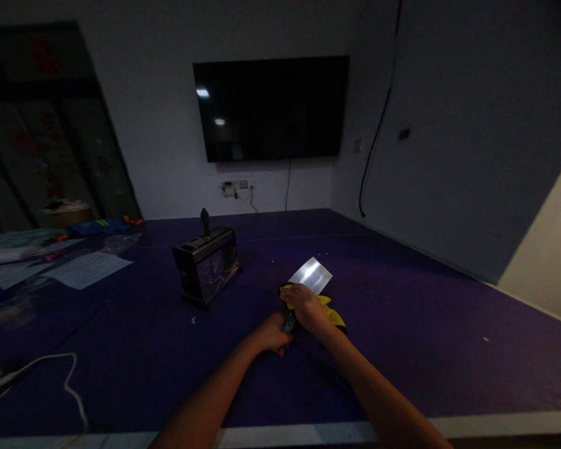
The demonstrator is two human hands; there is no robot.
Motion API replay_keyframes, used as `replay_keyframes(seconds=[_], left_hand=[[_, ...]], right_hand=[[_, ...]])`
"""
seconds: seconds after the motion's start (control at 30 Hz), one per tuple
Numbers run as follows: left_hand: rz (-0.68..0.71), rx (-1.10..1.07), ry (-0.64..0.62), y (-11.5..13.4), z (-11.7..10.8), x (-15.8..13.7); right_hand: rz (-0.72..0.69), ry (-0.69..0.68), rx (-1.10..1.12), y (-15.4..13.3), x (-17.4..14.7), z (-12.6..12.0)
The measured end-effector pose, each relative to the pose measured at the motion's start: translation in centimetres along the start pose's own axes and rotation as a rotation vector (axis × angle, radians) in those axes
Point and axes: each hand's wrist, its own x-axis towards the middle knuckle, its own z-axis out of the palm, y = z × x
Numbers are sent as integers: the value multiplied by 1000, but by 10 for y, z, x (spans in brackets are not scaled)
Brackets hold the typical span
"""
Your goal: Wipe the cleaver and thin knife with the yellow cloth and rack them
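My left hand is closed around the dark handle of a cleaver, whose broad shiny blade points away from me over the purple tabletop. Over the blade's near part lies my right hand, its fingers pressed on a yellow cloth with a dark edge. The cloth hangs out to the right of that hand and hides the base of the blade. Left of my hands stands a dark knife block with clear-looking sides. One dark handle sticks up from its top.
Papers, plastic wrap and cloth items lie along the table's left side. A white cable curls at the near left. Small white scraps dot the purple tabletop. A wall-mounted television hangs behind, and a wall borders the right.
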Motion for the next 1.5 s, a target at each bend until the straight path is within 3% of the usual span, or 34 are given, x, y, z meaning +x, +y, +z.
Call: replay_keyframes(seconds=[0.3,0.43,0.7,0.87,1.07,1.27,1.5], left_hand=[[11,-42,-12,-2,0,2],[62,-25,-14,0,-1,-1],[81,226,-55,9,-3,-8],[62,324,-44,12,-3,-9],[54,274,-48,12,-3,-7],[2,41,-66,4,-3,-3],[-87,-330,36,-8,2,3]], right_hand=[[-55,-58,40,0,-1,8],[9,130,-37,14,-1,2],[243,524,-173,55,-12,-31],[337,640,-215,67,-21,-39],[320,570,-253,64,-20,-31],[184,367,-166,41,-12,-11],[-64,-51,33,6,-2,12]])
